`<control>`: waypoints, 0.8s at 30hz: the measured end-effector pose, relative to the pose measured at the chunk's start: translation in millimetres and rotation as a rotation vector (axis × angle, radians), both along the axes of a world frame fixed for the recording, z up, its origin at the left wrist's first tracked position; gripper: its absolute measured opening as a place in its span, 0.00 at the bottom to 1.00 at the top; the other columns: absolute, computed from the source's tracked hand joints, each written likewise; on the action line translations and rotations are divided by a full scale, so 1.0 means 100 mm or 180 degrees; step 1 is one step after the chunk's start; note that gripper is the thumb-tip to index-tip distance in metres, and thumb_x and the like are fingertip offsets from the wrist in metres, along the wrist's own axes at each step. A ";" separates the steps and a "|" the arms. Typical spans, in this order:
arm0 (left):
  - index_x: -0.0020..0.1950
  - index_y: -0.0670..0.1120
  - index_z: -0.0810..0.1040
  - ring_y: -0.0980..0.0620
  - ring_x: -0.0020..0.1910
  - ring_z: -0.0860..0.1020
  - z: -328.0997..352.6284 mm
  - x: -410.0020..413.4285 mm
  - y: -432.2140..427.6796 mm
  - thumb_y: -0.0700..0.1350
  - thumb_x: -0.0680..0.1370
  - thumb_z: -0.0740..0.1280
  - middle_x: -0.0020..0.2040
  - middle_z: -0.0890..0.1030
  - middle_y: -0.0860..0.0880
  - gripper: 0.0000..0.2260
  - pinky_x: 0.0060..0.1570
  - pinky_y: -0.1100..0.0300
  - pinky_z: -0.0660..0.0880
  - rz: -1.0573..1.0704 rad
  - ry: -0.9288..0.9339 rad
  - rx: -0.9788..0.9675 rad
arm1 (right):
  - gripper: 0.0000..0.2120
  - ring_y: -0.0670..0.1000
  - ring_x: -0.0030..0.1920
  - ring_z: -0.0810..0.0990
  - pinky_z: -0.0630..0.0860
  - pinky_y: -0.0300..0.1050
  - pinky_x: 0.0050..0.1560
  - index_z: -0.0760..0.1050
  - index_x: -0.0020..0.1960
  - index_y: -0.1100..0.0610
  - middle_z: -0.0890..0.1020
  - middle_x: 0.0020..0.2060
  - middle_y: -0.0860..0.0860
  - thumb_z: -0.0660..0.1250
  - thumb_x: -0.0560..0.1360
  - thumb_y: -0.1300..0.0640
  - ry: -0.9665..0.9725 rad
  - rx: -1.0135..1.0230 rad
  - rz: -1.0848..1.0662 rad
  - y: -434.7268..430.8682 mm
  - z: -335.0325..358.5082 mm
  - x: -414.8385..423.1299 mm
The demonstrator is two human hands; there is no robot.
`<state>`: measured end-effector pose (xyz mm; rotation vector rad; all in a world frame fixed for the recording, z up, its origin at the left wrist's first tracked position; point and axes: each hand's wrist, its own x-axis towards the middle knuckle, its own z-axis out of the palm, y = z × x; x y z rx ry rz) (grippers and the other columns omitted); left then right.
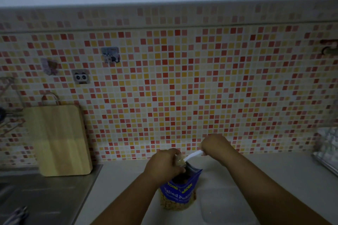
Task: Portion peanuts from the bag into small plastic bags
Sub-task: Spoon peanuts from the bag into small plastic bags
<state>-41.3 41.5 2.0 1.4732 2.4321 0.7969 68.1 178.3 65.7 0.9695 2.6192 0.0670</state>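
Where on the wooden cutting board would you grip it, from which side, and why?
Grip the cutting board by its looped handle at the top edge, coming from above. It stands upright, leaning against the tiled wall, so the faces are awkward while the handle is free and exposed.

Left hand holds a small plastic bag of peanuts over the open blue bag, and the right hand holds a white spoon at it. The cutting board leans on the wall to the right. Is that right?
Not quite. In the head view the cutting board leans on the tiled wall to the left, by the sink. The rest holds: left hand holds the small bag over the open blue bag, right hand holds the white spoon at it.
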 end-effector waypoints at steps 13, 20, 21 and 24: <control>0.52 0.50 0.78 0.56 0.47 0.79 0.01 0.05 -0.01 0.49 0.70 0.74 0.46 0.80 0.56 0.13 0.44 0.68 0.76 0.0390 -0.1344 0.1120 | 0.12 0.55 0.55 0.71 0.64 0.44 0.55 0.78 0.54 0.57 0.79 0.48 0.54 0.62 0.73 0.63 0.1389 0.1225 0.1906 -0.61 0.55 -0.05; 0.51 0.51 0.78 0.55 0.47 0.80 0.03 0.04 -0.06 0.45 0.71 0.73 0.47 0.82 0.53 0.11 0.44 0.64 0.76 0.0479 -0.1965 0.1401 | 0.09 0.51 0.48 0.72 0.61 0.43 0.49 0.80 0.48 0.54 0.81 0.42 0.49 0.65 0.71 0.60 0.2129 0.1539 0.1988 -0.53 0.64 0.16; 0.49 0.52 0.78 0.53 0.48 0.81 0.02 0.03 -0.06 0.44 0.71 0.73 0.47 0.83 0.51 0.09 0.45 0.62 0.77 0.0508 -0.2076 0.1455 | 0.07 0.50 0.46 0.71 0.60 0.42 0.47 0.81 0.47 0.53 0.81 0.41 0.48 0.66 0.70 0.60 0.2195 0.1582 0.1894 -0.50 0.65 0.18; 0.49 0.52 0.79 0.50 0.51 0.81 0.00 0.01 -0.08 0.44 0.71 0.73 0.49 0.84 0.49 0.09 0.51 0.56 0.78 0.0523 -0.2362 0.1607 | 0.05 0.49 0.42 0.70 0.65 0.43 0.46 0.81 0.43 0.54 0.82 0.38 0.49 0.69 0.69 0.60 0.2550 0.1459 0.1350 -0.38 0.58 0.26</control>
